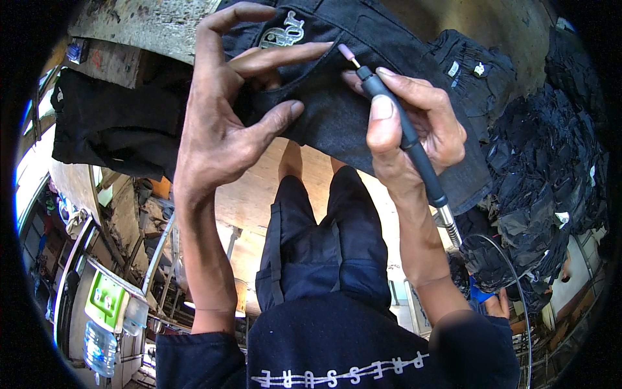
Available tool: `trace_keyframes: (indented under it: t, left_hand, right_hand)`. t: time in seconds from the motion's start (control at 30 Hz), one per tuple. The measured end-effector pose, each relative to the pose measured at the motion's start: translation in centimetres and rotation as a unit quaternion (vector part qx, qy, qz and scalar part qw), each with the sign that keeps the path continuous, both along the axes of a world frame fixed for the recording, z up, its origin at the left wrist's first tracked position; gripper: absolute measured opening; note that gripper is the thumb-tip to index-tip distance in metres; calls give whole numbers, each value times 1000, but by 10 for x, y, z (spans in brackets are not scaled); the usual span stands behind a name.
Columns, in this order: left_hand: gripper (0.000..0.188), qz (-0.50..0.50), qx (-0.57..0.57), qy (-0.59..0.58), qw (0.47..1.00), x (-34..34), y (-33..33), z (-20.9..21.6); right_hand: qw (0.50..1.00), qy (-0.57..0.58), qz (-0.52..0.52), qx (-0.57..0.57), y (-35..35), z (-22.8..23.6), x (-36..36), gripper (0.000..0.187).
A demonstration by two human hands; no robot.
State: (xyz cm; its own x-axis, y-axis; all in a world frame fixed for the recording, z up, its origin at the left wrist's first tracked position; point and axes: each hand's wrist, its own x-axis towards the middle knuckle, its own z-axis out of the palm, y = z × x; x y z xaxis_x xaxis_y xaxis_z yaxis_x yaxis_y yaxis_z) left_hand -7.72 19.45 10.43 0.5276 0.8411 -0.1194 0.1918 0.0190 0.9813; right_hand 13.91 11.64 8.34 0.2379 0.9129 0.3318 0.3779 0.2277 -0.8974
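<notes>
My right hand (421, 123) is wrapped round a black rotary grinding pen (407, 133) with a pinkish stone tip. The tip points up and left, close to the seam of a dark denim garment (324, 110); whether it touches the cloth I cannot tell. Spread over the same garment, my left hand (240, 97) has its fingers apart, the index finger reaching along a curved seam toward the stone tip. Above that finger sits a silvery embroidered patch (284, 31). A flexible metal-sleeved cable (448, 225) leaves the pen's rear end and loops downward.
A big heap of dark garments (538, 188) fills the right side. More dark cloth (113, 117) hangs at the left off the worn table (136, 24). Lower left are a green tray (107, 301) and a clear water bottle (100, 347). Part of another person (495, 305) shows lower right.
</notes>
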Motion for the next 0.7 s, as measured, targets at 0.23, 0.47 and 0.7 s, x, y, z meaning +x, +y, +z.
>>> trace_keyframes:
  t: [0.23, 0.47, 0.7]
  left_hand:
    - [91, 17, -31, -27, 999, 3, -5, -2]
    - [88, -12, 4, 34, 999, 3, 0, 5]
    - [87, 62, 48, -3, 997, 4, -7, -6]
  right_hand:
    - [997, 51, -48, 25, 4, -9, -5, 21]
    - [997, 44, -50, 28, 8, -8, -4, 23]
    - [999, 12, -23, 22, 0, -2, -2, 19]
